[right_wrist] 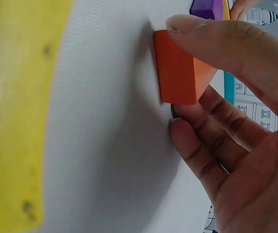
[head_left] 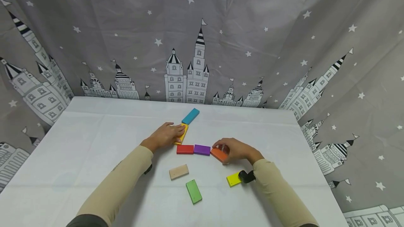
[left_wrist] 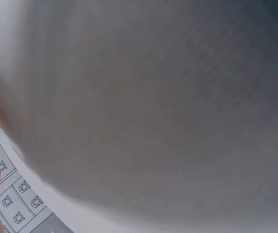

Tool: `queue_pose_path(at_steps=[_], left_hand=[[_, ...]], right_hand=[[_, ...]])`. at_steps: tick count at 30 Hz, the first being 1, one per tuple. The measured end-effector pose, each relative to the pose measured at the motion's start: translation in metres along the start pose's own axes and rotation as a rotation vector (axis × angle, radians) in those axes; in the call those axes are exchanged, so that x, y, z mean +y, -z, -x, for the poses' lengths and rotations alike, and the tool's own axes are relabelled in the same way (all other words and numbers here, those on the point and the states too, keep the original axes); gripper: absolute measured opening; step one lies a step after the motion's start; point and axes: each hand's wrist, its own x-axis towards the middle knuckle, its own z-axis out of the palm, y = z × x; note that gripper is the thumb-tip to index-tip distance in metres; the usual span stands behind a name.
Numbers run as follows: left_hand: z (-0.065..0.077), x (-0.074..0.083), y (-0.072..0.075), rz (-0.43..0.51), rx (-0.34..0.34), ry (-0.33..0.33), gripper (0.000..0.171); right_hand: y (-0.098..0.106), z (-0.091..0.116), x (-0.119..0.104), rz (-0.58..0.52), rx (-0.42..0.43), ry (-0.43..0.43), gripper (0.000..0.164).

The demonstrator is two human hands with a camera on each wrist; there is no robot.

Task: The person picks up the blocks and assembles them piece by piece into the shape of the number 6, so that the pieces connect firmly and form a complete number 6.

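My left hand (head_left: 166, 136) pinches a yellow-orange block (head_left: 184, 134) between fingers and thumb, on the table. A blue block (head_left: 190, 116) lies at its far end, slanting up to the right. Below it a red block (head_left: 185, 149) and a purple block (head_left: 202, 150) lie end to end. My right hand (head_left: 236, 149) holds an orange block (head_left: 218, 155) just right of the purple one. In the right wrist view, the thumb lies on top of the orange block (right_wrist: 177, 68) with curled fingers at its far side. The left wrist view is mostly blurred cloth.
Nearer me lie a plain wood block (head_left: 179, 172) and a green block (head_left: 194, 191). A bright yellow block (head_left: 233, 179) lies partly under the right wrist's black camera (head_left: 247, 177). A grey castle-print curtain (head_left: 132, 27) hangs behind the white table (head_left: 94, 125).
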Motion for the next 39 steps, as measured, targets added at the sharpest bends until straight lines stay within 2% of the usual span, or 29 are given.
queue_pose_path(at_steps=[14, 22, 29, 39], left_hand=[[-0.001, 0.0, -0.001, 0.009, -0.013, 0.018, 0.053], [-0.001, 0.0, -0.003, -0.027, -0.028, 0.022, 0.055], [-0.003, 0.0, -0.002, -0.003, -0.034, 0.043, 0.057], [-0.003, 0.002, 0.001, 0.0, -0.032, 0.039, 0.056]], right_hand=[[-0.008, 0.001, -0.001, -0.027, 0.043, 0.029, 0.059], [-0.012, 0.002, -0.006, -0.031, 0.06, 0.007, 0.058], [-0.014, 0.002, -0.007, -0.039, 0.072, -0.009, 0.056], [-0.015, 0.004, -0.011, -0.022, 0.088, -0.007, 0.058]])
